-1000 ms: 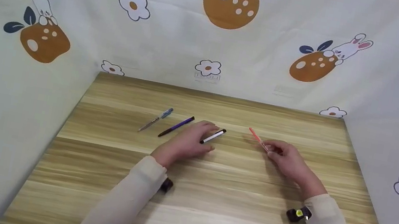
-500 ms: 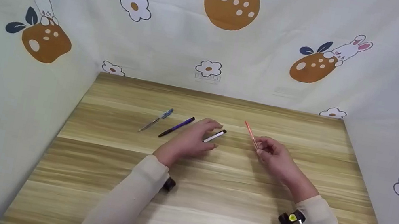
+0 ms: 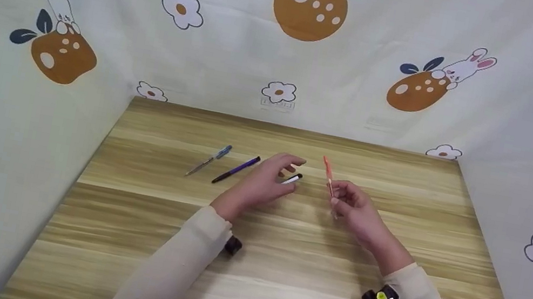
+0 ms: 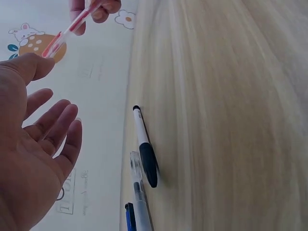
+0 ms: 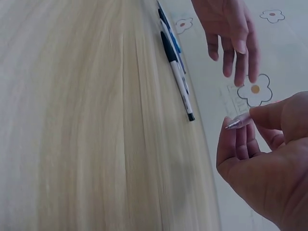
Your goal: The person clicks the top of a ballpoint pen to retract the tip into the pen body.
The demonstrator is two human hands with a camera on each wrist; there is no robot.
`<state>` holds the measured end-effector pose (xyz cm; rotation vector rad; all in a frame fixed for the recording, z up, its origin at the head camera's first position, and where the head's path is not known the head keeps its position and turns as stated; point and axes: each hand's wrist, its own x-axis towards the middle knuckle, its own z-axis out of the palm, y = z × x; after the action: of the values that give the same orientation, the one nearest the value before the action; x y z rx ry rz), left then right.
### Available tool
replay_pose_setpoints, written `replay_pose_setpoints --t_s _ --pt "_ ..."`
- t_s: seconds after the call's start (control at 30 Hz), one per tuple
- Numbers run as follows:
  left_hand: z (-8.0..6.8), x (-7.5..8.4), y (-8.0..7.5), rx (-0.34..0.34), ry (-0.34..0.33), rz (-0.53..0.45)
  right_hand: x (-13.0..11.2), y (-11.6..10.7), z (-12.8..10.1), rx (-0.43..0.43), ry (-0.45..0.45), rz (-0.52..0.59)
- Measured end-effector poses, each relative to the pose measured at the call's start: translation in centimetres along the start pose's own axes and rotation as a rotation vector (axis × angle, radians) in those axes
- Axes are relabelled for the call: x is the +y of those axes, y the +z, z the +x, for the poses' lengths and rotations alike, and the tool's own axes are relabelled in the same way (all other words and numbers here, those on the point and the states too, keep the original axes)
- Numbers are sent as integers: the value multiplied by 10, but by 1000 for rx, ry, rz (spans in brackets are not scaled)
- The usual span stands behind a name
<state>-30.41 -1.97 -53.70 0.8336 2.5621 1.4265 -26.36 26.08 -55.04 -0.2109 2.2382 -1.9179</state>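
Note:
My right hand (image 3: 357, 212) pinches a translucent red pen (image 3: 327, 168) between thumb and fingers, above the table. The pen's upper end points away from me; its metal tip shows below the fingers in the right wrist view. Across from it, my left hand (image 3: 263, 184) is raised with fingers spread and holds nothing. In the left wrist view, the red pen's end overlaps the area just beside the left thumb (image 4: 38, 66). A white pen with a black grip (image 4: 146, 149) lies on the table below the left hand, partly hidden by it in the head view.
Left of the left hand, a purple pen (image 3: 236, 169) and a clear pen with a blue clip (image 3: 208, 161) lie slanted on the wood-grain table (image 3: 297, 286). A printed cloth backdrop (image 3: 222, 59) surrounds the table at the back and sides.
My right hand has moved left with the red pen, and the pen has turned more upright in the head view. My left hand has shifted slightly right and away from me, its fingers spread.

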Motion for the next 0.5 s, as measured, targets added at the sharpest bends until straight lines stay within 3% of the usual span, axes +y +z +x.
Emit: replay_pose_setpoints --t_s 0.17,0.5 --pt "2 3 1 25 39 -90 -4 9 -1 -4 14 67" --pt "9 14 2 51 25 -217 -4 27 -4 -25 2 182"
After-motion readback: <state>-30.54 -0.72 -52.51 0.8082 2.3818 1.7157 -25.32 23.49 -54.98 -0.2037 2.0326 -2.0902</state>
